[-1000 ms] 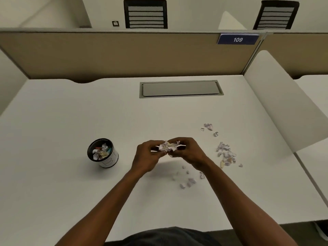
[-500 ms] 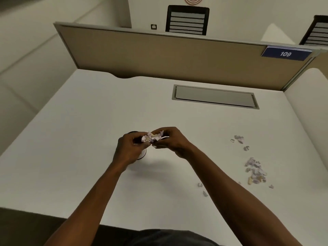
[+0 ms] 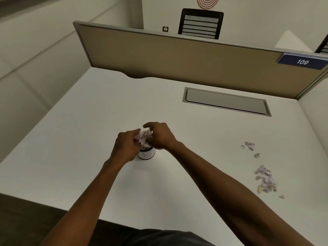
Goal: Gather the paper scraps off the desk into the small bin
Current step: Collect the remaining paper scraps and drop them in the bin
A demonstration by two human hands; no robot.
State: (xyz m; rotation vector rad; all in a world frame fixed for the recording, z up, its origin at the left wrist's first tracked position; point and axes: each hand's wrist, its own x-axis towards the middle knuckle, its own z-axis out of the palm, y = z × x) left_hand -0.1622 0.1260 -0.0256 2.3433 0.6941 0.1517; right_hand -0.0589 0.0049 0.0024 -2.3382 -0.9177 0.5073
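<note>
**Handful of scraps held over the bin**

A bunch of crumpled paper scraps (image 3: 144,137) is held between the left hand (image 3: 126,146) and the right hand (image 3: 159,136), directly above the small bin (image 3: 147,154). The bunch is pinched from both sides: the left hand's fingers are curled against its left side, and the right hand's fingers are bent around its right side, with the index finger raised and arched over the top. Whether any of the paper is already touching the bin's rim cannot be told, since the rim is largely hidden by the hands.

The small bin is seen as a white cylinder with a dark upper edge and a faint outlined mark on its wall. It is stood upright on the white desk (image 3: 88,121), nearer the front edge than the back and somewhat left of the middle.

More scraps are left on the desk toward the right edge. A loose pile (image 3: 265,179) is found near the front right, with a single bit just in front of it. A smaller cluster (image 3: 249,146) is placed farther back, well apart from the bin.

A grey cable hatch (image 3: 226,102) is set into the desk near the back edge, before the tan partition (image 3: 177,59), on which a blue plate marked 109 (image 3: 302,61) is fixed.
</note>
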